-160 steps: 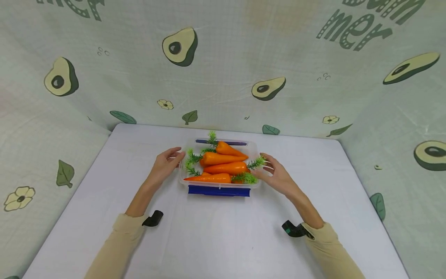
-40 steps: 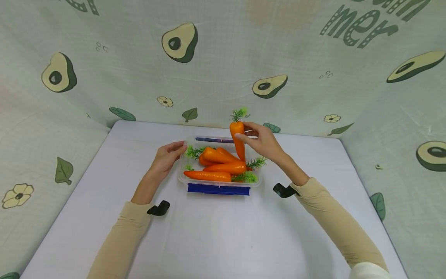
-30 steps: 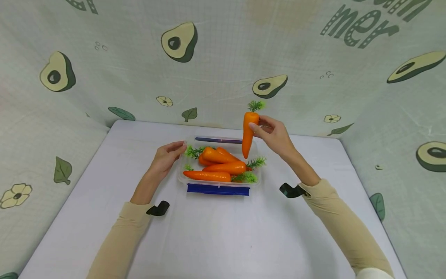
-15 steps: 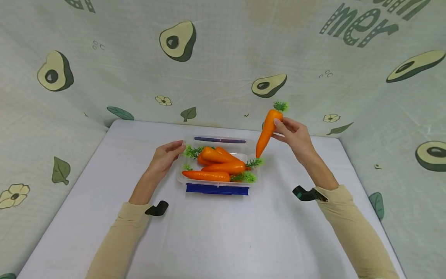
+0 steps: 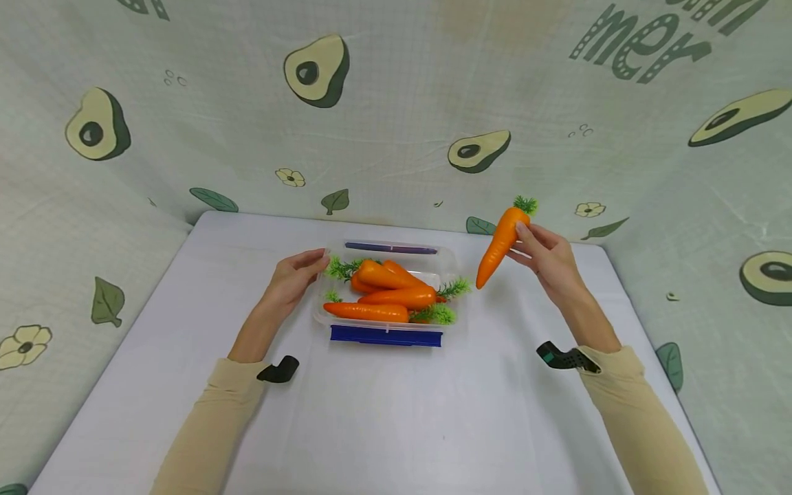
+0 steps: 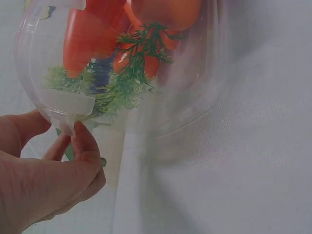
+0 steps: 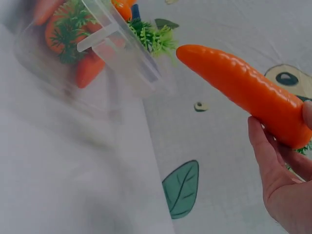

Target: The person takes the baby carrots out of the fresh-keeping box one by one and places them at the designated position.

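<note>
In the head view my right hand pinches an orange carrot with a green leafy top, its tip pointing down and left. The right wrist view shows the same carrot between thumb and fingers, out beyond the box wall. A clear plastic food container with blue clips stands on the table, holding several more carrots. At its left end my left hand pinches the rim. Close up in the left wrist view, thumb and fingers of the left hand meet at the container's clear side tab.
The white table stretches in front of the container and to both sides. Behind it hangs a pale cloth printed with avocados and leaves. A blue clip hangs folded down at the container's front.
My right hand picked a carrot out of the container, lifted it and carried it right, past the container's right end, tilting it. My left hand moved onto the left rim and stayed.
</note>
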The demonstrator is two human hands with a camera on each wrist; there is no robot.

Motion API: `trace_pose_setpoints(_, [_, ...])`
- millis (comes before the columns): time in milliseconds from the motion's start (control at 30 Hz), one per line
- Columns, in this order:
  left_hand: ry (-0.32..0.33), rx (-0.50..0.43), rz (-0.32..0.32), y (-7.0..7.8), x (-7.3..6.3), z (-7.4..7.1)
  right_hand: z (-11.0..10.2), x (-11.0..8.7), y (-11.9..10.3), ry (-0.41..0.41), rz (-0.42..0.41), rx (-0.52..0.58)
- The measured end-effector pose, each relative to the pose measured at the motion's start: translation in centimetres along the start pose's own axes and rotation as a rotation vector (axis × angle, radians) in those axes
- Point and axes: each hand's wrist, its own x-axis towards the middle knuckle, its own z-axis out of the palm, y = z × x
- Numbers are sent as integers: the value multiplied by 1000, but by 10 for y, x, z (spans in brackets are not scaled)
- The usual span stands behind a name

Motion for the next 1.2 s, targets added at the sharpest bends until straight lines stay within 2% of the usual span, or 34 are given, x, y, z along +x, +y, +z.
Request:
trace_pose_setpoints(433, [7, -37, 9, 0, 1, 0, -22, 3, 45, 19, 92, 211])
trace_pose_setpoints(633, [8, -42, 4, 0, 0, 0, -22, 8, 65, 18, 134, 229])
trace_pose_setpoints(800, [9, -37, -1, -2, 2, 0, -20, 10, 76, 30, 168, 172])
trace_pose_setpoints(1033, [14, -40, 5, -2, 1, 0, -12, 13, 91, 25, 190, -64])
trace_pose_setpoints(1200, [16, -39, 4, -2, 1, 0, -6, 16, 98, 16, 184, -93])
